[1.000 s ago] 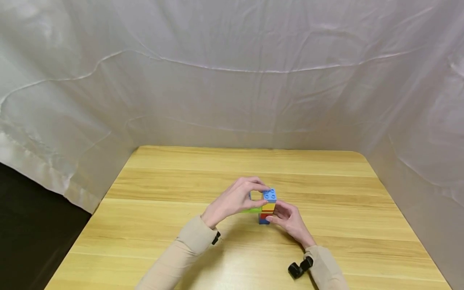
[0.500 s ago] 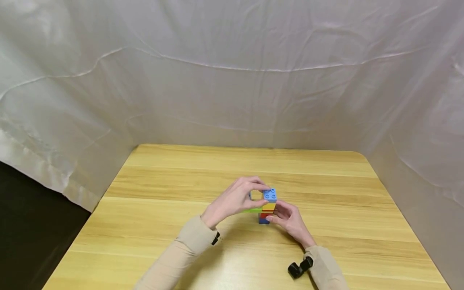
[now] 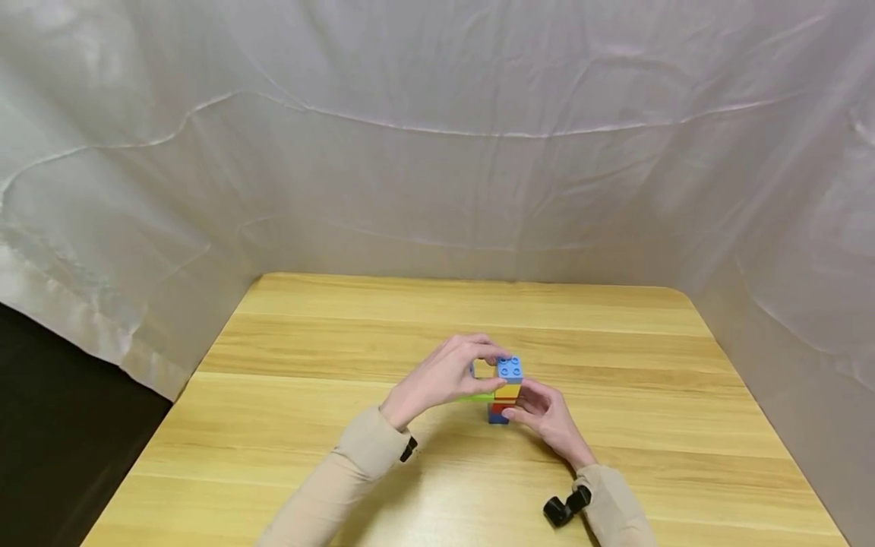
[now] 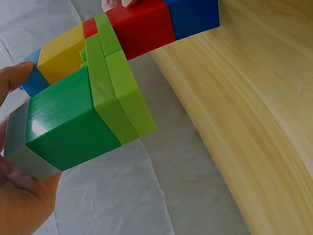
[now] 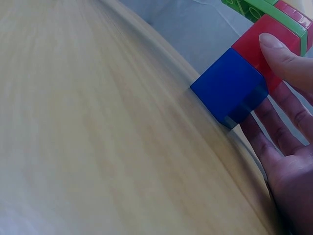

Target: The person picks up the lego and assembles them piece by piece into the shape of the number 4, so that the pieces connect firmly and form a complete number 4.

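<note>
A tower of toy building bricks stands on the wooden table (image 3: 328, 425). From the bottom it has a dark blue brick (image 5: 227, 81), a red brick (image 4: 142, 29), lime green plates (image 4: 129, 98), a thin red piece (image 4: 90, 28), a yellow brick (image 4: 61, 49) and a light blue brick (image 3: 509, 370). On the plates' jutting left side sit a green brick (image 4: 68, 122) and a grey piece (image 4: 22, 142). My left hand (image 3: 444, 376) reaches over that side and pinches the light blue top brick between thumb and fingers. Low on the tower, my right hand (image 3: 550, 422) grips the red brick, thumb in front.
Pale grey curtains (image 3: 437, 190) hang behind the table and along both sides. Dark floor (image 3: 61, 441) shows at the far left. A black wrist camera (image 3: 566, 507) on the right sleeve sits close over the tabletop.
</note>
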